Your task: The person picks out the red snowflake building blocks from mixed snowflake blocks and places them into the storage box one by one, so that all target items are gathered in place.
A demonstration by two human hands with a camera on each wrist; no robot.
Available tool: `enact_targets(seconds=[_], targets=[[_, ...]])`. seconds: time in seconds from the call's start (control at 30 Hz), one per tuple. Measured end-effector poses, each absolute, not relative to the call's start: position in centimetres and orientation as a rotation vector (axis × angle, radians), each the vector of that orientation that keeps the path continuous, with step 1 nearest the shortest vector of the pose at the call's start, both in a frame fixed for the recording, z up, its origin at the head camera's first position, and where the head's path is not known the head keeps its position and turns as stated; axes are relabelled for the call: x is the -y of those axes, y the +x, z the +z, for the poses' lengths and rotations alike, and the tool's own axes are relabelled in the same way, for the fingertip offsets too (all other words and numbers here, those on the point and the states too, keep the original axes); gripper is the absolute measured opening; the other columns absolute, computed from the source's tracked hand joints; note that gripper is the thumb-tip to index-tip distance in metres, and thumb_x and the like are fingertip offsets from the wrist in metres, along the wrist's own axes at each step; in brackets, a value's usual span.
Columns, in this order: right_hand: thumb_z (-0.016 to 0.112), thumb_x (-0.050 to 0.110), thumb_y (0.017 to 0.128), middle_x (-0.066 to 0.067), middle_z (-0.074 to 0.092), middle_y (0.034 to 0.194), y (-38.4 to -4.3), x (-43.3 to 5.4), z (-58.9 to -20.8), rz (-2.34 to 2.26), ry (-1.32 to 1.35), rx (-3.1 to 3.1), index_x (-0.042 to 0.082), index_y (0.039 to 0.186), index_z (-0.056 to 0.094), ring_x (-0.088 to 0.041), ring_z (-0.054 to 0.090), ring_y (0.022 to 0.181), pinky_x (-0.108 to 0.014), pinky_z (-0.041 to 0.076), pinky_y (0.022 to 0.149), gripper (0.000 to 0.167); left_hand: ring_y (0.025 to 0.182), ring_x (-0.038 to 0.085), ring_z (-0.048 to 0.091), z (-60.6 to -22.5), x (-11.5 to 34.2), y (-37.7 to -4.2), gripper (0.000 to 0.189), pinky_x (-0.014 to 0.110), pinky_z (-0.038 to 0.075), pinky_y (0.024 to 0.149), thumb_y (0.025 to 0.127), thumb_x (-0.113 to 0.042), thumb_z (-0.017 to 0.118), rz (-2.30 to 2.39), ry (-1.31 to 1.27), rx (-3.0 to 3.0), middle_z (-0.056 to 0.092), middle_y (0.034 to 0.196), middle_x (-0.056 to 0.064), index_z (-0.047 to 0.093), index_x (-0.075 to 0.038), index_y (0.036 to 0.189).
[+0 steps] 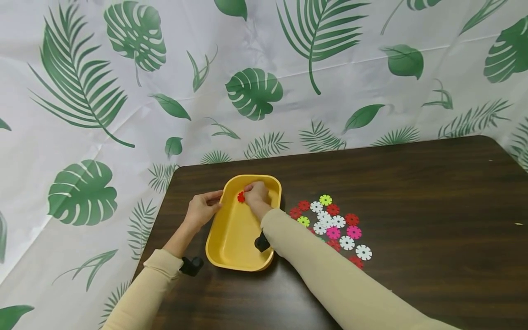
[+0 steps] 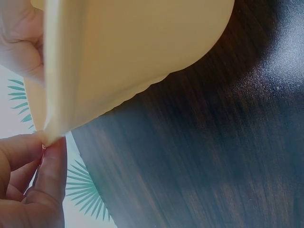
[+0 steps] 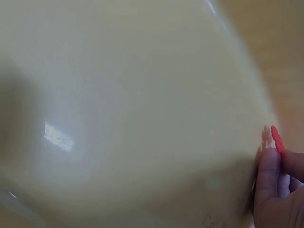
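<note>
A yellow plastic tub (image 1: 237, 243) stands on the dark wooden table. My left hand (image 1: 202, 210) pinches its left rim between thumb and fingers; the left wrist view shows the fingertips (image 2: 50, 156) on the rim (image 2: 59, 95). My right hand (image 1: 256, 197) reaches inside the tub near its far end. Between its thumb and fingers it pinches a red notched disc (image 3: 277, 138), whose flat face (image 1: 241, 197) shows in the head view. In the right wrist view the disc is close to the tub's inner wall.
To the right of the tub lies a loose group of notched discs: white (image 1: 347, 243), red (image 1: 352, 219), pink (image 1: 354, 232) and yellow-green (image 1: 325, 200). My right forearm (image 1: 313, 256) covers part of it. A leaf-print cloth (image 1: 198, 123) hangs behind the table (image 1: 433, 206).
</note>
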State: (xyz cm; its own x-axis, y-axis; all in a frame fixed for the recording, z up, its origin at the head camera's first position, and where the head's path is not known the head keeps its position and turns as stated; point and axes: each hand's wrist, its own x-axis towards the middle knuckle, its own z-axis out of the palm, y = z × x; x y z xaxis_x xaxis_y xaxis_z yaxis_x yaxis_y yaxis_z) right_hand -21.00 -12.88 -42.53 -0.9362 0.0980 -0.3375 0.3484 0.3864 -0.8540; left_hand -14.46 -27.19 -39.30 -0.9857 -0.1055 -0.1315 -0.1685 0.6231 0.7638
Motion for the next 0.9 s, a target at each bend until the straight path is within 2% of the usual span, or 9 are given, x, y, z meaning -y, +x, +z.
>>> enact_targets(seconds=[0.17,0.43,0.9], targets=[[0.067,0.007,0.082,-0.002,0.067,0.078,-20.94,13.03,-42.71,-1.496,0.388,-2.494,0.013,0.075,0.068,-0.018,0.058,0.066,-0.028,0.050,0.061,0.009,0.104,0.032,0.063,-39.24,27.11,-14.44,0.041,0.034,0.056,0.083,0.087,0.003,0.061,1.318,-0.246,-2.759,0.062,0.121,0.021,0.057,0.002,0.128],[0.065,0.008,0.083,-0.002,0.069,0.084,-20.95,13.37,-42.76,-1.451,0.401,-2.539,0.015,0.078,0.070,-0.020,0.061,0.072,-0.032,0.053,0.068,0.009,0.105,0.032,0.063,-39.20,27.08,-14.37,0.040,0.034,0.056,0.084,0.087,0.003,0.061,1.308,-0.252,-2.771,0.062,0.121,0.021,0.057,0.001,0.127],[0.065,0.007,0.082,-0.003,0.069,0.085,-20.77,13.32,-42.78,-1.490,0.410,-2.545,0.013,0.080,0.071,-0.020,0.061,0.073,-0.032,0.053,0.069,0.008,0.106,0.032,0.062,-39.11,26.92,-14.33,0.040,0.035,0.055,0.086,0.087,0.002,0.061,1.306,-0.252,-2.767,0.061,0.121,0.022,0.057,0.002,0.127]])
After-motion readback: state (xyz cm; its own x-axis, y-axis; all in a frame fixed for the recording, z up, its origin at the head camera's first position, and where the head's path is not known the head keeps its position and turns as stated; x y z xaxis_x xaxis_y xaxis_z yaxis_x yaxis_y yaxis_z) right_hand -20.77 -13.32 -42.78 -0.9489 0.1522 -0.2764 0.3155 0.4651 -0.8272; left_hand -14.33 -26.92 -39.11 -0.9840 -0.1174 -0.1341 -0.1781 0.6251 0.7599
